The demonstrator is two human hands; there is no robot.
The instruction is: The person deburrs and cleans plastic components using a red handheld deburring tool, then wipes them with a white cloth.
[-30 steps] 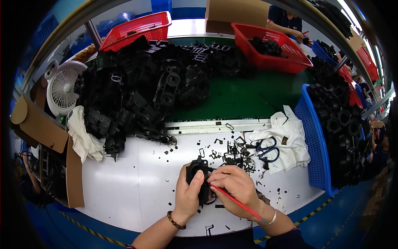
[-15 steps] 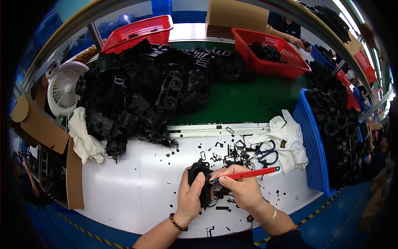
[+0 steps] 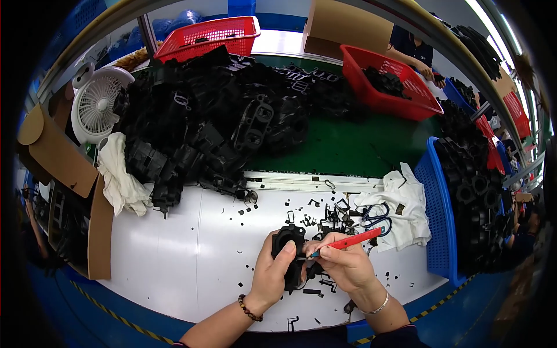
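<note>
My left hand is closed around a black molded plastic part, its thumb pressed on the front. In my right hand is a slim red-handled knife, pinched between thumb and fingers. The handle slants up to the right, and its bluish front end meets the right side of the plastic part; the fingers partly hide the tip. Small black scraps lie scattered on the white tabletop around my hands. Blue-handled scissors rest beyond my right hand, by a white cloth.
A large heap of black plastic parts covers the back left. A blue basket of black parts stands right, red baskets at the back. A white fan, cloth and cardboard box stand left. Another person's hand shows far right.
The view has shifted slightly. The knife's handle now slants a little more steeply upward, with its front end still at the plastic part. Both hands keep their grips.
</note>
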